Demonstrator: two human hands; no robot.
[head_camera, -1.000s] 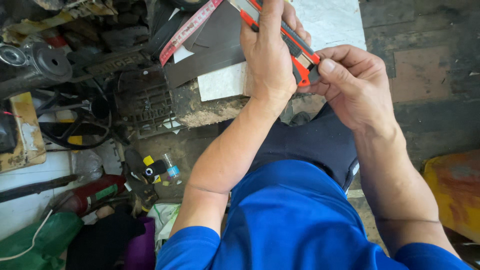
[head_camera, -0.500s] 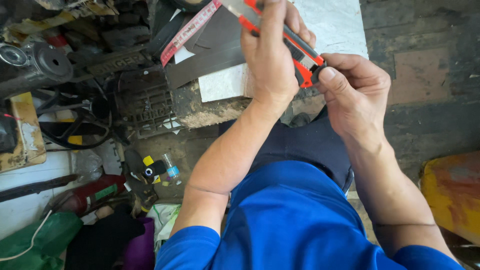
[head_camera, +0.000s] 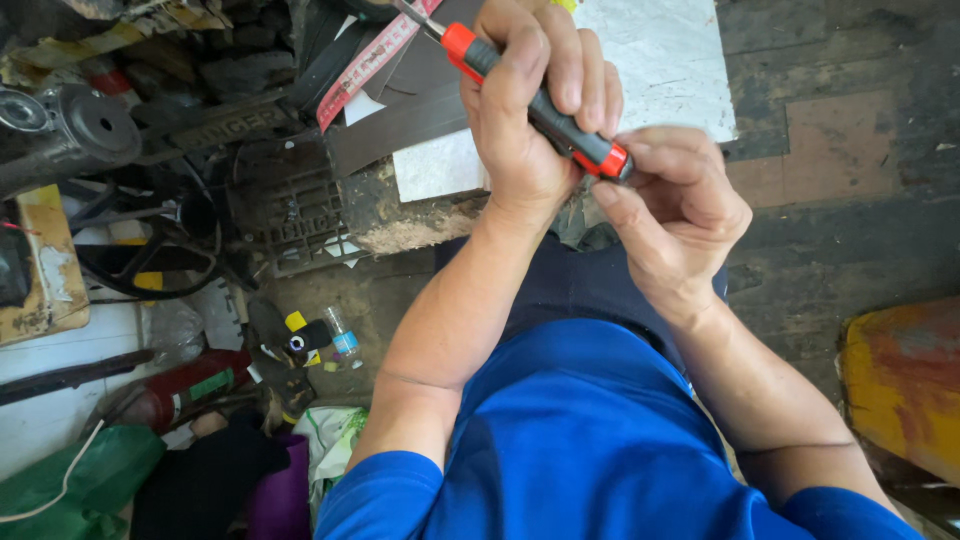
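Since the earlier frames the right hand (head_camera: 672, 215) has slid from cupping the knife's side to pinching its rear end, and the knife (head_camera: 535, 105) has turned so its dark spine now shows where the red flank faced up before. Left hand (head_camera: 535, 110) is clamped around the knife's middle, thumb along the near side, fingers folded over the top, holding it on a slant from 11 o'clock down to 4 o'clock, above the lap and just in front of the white slab (head_camera: 665, 70) on the surface. Right fingertips (head_camera: 625, 150) are closed together on the red end cap, so the work looks centred on the tail of the handle rather than the blade; whether they twist, pull or press it I cannot tell. Blade end runs out at the top edge at 12 o'clock, and only a sliver of metal shows, so how far it is extended is unclear. Most of the handle is covered by the left fingers. A measuring tape (head_camera: 365, 70) lies at 11 o'clock across a dark strip. Clutter at 9 o'clock, a red cylinder (head_camera: 185, 390) among it, is too jumbled to sort out.
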